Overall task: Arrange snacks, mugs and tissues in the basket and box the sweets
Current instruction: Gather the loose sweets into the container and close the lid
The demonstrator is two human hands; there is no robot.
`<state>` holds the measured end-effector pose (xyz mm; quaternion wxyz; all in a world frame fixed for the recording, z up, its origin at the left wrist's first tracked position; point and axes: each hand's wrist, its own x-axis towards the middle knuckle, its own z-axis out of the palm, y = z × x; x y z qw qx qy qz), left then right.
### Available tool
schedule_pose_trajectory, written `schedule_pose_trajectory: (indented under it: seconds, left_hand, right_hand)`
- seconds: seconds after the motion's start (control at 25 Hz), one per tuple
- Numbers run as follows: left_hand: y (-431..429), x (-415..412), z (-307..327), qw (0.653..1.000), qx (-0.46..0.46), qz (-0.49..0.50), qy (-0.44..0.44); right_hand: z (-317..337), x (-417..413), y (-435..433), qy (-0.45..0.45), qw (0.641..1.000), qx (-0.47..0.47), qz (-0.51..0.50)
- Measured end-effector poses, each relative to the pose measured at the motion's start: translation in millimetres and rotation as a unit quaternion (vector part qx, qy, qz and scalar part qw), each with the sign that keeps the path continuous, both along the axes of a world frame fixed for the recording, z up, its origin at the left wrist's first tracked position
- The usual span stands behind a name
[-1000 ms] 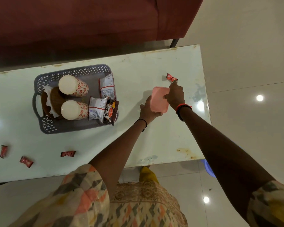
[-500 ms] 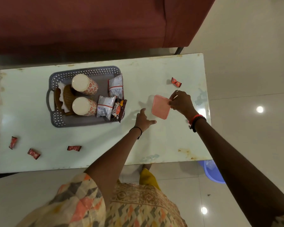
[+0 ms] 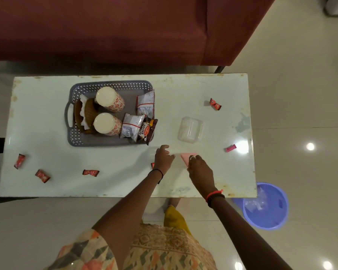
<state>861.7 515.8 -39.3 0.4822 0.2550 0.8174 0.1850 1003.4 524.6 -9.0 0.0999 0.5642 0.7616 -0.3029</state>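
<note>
Gripping pink lid (image 3: 185, 158), right hand (image 3: 200, 169) (box (image 3: 190, 129) uncovered).

Left hand (image 3: 163, 157) half hides a sweet (image 3: 152, 165).

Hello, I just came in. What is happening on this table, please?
A person is tidying a white table. The grey basket already holds two mugs, tissues and snack packets. The clear box stands open and looks empty. The right hand holds its pink lid low at the table, and the left hand is beside it, holding nothing that shows. Several wrapped sweets lie scattered on the table, none boxed yet.
</note>
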Motion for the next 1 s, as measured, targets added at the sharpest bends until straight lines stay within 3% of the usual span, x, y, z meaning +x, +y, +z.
schedule_pose_trajectory:
  seconds: [0.32,0.52,0.64,0.88,1.0]
  left_hand:
    - [-29.5,-22.9,-21.8,0.997,0.046,-0.025,0.061]
    - [-50.8,-38.0,-26.1,0.977,0.010,-0.179,0.117]
    - [-55.6,-39.2,-31.4,0.954,-0.012,-0.260,0.146]
    - [-54.7,-39.2,-45.6,0.937,0.001,-0.298,0.180]
    - [-55.4,-41.4,-50.4,0.945,-0.006,-0.286,0.156]
  right_hand:
    - [-44.9,-5.6,-24.5,0.018,0.999,-0.047,0.021]
    - [-43.6,41.2,14.6,0.041,0.991,0.027,-0.128]
    - [-44.2,82.1,47.4,-0.003,0.985,0.063,-0.163]
    - [-61.9,108.4,68.4,-0.064,0.993,0.033,-0.097]
    - [-70.0,102.0,67.9,-0.075,0.991,0.037,-0.106]
